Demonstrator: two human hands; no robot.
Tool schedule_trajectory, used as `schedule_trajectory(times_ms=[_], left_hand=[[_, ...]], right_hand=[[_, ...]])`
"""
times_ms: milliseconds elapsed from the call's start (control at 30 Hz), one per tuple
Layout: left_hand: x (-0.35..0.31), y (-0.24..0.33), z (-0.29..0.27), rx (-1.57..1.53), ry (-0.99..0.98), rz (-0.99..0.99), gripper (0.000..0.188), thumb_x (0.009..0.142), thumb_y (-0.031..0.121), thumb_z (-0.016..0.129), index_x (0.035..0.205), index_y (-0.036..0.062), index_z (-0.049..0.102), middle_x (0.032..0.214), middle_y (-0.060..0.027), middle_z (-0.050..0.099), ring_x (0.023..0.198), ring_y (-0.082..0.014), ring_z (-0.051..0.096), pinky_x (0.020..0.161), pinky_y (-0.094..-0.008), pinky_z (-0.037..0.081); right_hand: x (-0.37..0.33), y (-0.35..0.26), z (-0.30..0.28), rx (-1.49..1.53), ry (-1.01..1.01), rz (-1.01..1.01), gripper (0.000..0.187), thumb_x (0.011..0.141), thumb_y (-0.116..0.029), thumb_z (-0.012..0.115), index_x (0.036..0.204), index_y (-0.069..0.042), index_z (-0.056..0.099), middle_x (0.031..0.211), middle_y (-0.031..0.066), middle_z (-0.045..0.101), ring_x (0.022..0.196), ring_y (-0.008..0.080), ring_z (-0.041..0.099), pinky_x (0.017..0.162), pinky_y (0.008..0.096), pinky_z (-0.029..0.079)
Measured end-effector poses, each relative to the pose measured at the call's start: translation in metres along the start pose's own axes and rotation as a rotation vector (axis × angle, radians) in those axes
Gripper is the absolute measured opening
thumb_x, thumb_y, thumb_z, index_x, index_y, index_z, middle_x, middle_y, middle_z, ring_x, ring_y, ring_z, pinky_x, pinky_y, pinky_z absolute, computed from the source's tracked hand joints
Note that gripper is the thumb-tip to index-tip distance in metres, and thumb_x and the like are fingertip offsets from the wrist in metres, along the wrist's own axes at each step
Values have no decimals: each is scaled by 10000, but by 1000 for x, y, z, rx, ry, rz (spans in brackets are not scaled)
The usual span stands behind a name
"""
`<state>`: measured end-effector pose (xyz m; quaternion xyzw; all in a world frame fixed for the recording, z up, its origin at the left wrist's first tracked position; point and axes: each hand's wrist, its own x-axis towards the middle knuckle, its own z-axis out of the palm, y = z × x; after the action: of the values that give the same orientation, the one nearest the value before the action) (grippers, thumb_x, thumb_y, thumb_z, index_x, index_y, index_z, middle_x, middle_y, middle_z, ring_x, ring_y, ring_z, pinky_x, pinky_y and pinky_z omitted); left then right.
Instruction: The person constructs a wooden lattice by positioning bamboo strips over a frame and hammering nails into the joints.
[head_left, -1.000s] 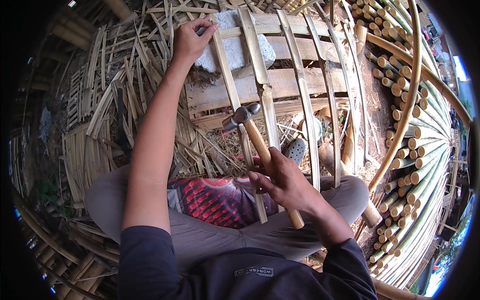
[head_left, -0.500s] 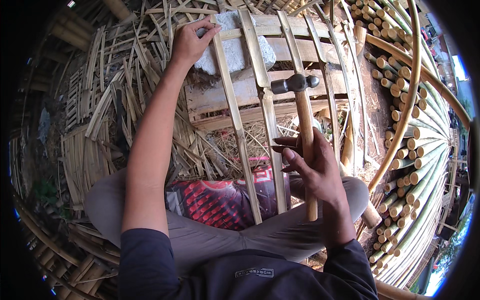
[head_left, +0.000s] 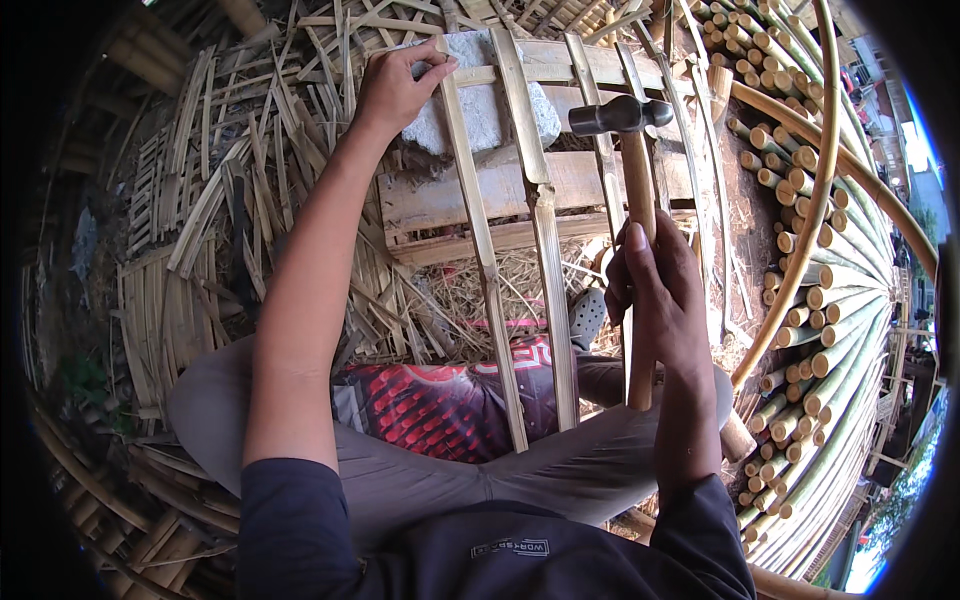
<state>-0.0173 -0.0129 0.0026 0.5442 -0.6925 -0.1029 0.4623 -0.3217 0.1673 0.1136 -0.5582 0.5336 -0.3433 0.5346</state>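
Observation:
My left hand (head_left: 398, 92) is closed in a pinch at the far end of a long bamboo strip (head_left: 480, 235), where it meets a crosswise strip (head_left: 545, 74). Whatever sits between the fingertips is too small to make out. My right hand (head_left: 660, 285) wraps round the wooden handle of a ball-peen hammer (head_left: 638, 165), its dark metal head raised above the strips on the right. More lengthwise strips form a lattice; one thick jointed strip (head_left: 541, 215) runs between my hands. Beneath the far crossing lies a pale stone block (head_left: 480, 110).
Wooden boards (head_left: 460, 195) lie under the lattice. A printed red-and-black sack (head_left: 440, 405) is by my crossed legs. Cut bamboo scraps (head_left: 200, 220) pile up at left. Stacked bamboo poles (head_left: 830, 330) and a bent pole (head_left: 800, 270) stand at right. A shoe (head_left: 588, 315) shows beyond the sack.
My right hand has moved up and to the right with the hammer, and its fingers have closed round the handle. The left hand keeps its pinch at the strip's end.

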Motion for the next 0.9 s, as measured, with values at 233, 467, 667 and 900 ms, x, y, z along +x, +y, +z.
schedule_trajectory(times_ms=[233, 467, 667, 900], left_hand=[[1, 5, 4, 2, 9, -17, 248, 849, 250, 713, 814, 5, 689, 1040, -182, 704, 1134, -254, 628, 866, -326, 496], [-1, -5, 8, -32, 79, 62, 259, 853, 246, 714, 797, -4, 678, 953, -163, 719, 1138, -269, 624, 861, -339, 498], [-1, 0, 6, -80, 51, 23, 263, 851, 250, 719, 793, -4, 678, 968, -174, 715, 1117, -266, 638, 858, -338, 501], [-3, -2, 7, -66, 110, 29, 272, 840, 277, 725, 805, 10, 686, 1082, -216, 679, 1067, -287, 659, 858, -338, 507]], right_hand=[[85, -27, 7, -675, 59, -516, 195, 991, -184, 499, 919, -9, 454, 669, 213, 565, 587, 416, 538, 544, 476, 419], [136, -35, 35, -801, 46, -709, 191, 977, -190, 503, 949, -2, 507, 667, 253, 594, 640, 460, 587, 581, 529, 430], [150, -21, 47, -774, 58, -760, 188, 969, -178, 495, 941, 3, 535, 629, 243, 600, 597, 449, 598, 560, 534, 454], [151, -13, 55, -781, 62, -711, 195, 967, -178, 495, 935, 13, 510, 610, 255, 583, 577, 455, 584, 544, 543, 439]])
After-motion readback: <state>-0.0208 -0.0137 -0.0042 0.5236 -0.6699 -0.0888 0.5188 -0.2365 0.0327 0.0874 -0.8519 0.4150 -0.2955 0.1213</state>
